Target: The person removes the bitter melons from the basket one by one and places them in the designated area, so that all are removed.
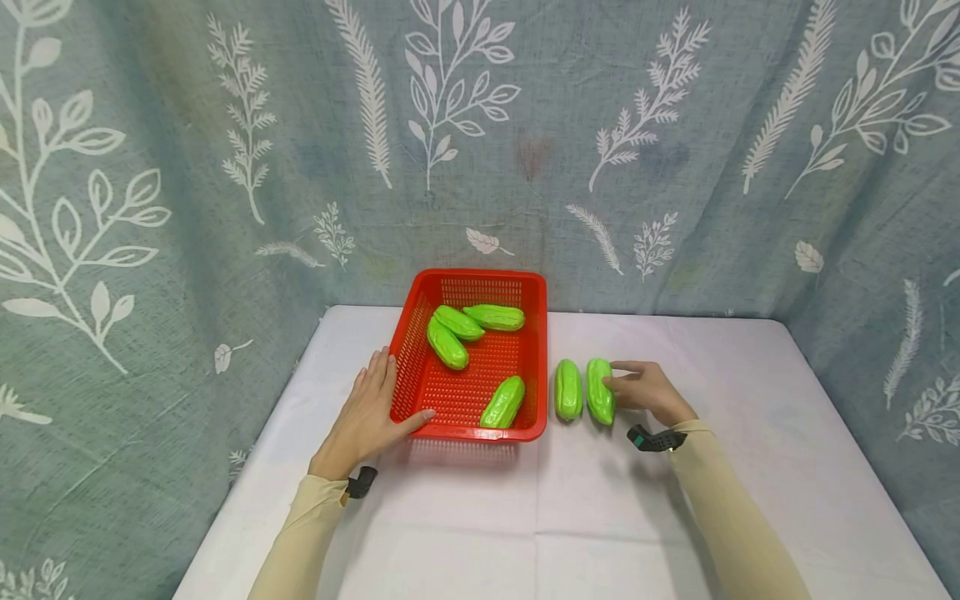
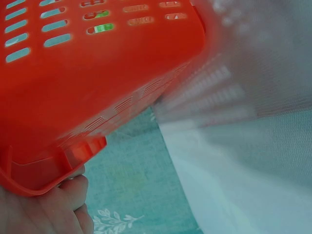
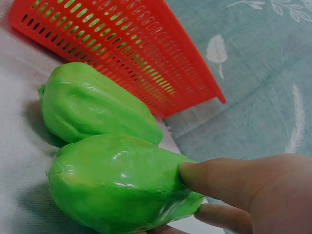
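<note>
My right hand (image 1: pixel 648 392) grips a green papaya (image 1: pixel 600 392) near one end, its thumb (image 3: pixel 209 178) on the skin and the other fingers partly hidden behind the fruit. A second green papaya (image 1: pixel 568 390) lies just left of it on the table. At the near left corner of the red basket (image 1: pixel 543 367), my left hand (image 1: pixel 367 421) rests on the rim, fingers straight along the left side and thumb over the front edge. The left wrist view shows part of that hand (image 2: pixel 53 209) against the rim. Inside the basket, several green papayas (image 1: pixel 501 404) lie apart from the right hand.
The basket stands toward the back of a white-covered table (image 1: pixel 480 525). Behind it and along both sides hangs a blue-green curtain (image 1: pixel 525 225) with white leaf prints. The loose papayas are close to the basket's right wall (image 3: pixel 122 48).
</note>
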The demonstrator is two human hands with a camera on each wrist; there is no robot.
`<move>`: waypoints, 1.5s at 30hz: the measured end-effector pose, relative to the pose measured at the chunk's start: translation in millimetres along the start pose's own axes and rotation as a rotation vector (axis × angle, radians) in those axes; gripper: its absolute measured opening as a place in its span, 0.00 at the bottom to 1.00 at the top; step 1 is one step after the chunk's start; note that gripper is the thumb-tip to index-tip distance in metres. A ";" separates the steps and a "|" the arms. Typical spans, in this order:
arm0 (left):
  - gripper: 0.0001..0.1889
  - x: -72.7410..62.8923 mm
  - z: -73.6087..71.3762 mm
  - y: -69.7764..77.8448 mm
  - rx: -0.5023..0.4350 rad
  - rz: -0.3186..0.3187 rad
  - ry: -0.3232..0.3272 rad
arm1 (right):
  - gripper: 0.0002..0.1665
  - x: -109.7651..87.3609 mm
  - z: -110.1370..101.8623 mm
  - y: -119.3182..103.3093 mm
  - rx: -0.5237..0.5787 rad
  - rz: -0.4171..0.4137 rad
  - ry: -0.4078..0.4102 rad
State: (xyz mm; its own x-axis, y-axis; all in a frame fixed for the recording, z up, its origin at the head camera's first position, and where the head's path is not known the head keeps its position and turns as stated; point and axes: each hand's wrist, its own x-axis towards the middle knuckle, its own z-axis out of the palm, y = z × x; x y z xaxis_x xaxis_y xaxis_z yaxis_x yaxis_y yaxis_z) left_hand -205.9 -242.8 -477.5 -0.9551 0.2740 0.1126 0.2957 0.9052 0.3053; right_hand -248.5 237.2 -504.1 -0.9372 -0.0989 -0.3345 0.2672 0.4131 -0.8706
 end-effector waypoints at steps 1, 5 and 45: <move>0.64 -0.1 0.0 0.1 0.000 0.001 0.000 | 0.40 -0.1 0.2 0.1 -0.004 0.000 -0.001; 0.64 0.1 -0.4 0.8 -0.003 0.001 -0.003 | 0.40 0.0 0.5 0.8 -0.017 0.001 0.006; 0.64 -1.4 -0.9 1.8 -0.009 -0.013 -0.004 | 0.38 -2.3 7.2 -4.8 -0.098 0.013 0.015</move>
State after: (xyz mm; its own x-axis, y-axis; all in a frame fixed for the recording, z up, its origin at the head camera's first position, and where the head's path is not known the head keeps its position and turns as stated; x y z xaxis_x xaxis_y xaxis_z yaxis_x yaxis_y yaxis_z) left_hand -204.1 -241.8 -476.2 -0.9589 0.2639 0.1047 0.2836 0.9056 0.3153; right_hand -245.9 229.0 -501.7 -0.9371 -0.0797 -0.3399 0.2572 0.5008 -0.8265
